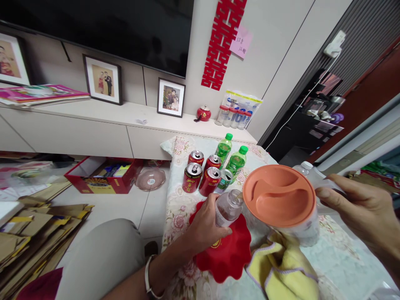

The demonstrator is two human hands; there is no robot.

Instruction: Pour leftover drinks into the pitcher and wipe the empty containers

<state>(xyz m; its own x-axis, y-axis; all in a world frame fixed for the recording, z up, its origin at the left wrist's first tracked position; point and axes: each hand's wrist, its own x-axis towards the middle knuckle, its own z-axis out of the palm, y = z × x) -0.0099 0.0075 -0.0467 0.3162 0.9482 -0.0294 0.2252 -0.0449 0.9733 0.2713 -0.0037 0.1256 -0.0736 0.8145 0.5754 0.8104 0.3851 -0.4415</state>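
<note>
My left hand point(204, 225) is wrapped round a small clear plastic bottle point(229, 207), tilted with its neck toward a clear pitcher with an orange lid point(278, 195). My right hand point(364, 210) grips the pitcher's clear handle point(323, 183) on its right side. Under the bottle lies a red scalloped plate point(228, 254). A yellow cloth point(283, 268) lies in front of the pitcher. Behind them stand several red cans point(192, 177) and two green bottles point(237, 160) on the floral-covered table point(179, 208).
A white low cabinet point(93, 129) along the wall carries framed photos, a red pot point(203, 113) and a pack of jars point(239, 110). On the floor sit a red box point(103, 175), a pink glass dish point(150, 179) and flattened cardboard point(34, 237). My knee point(100, 254) is at the table's left.
</note>
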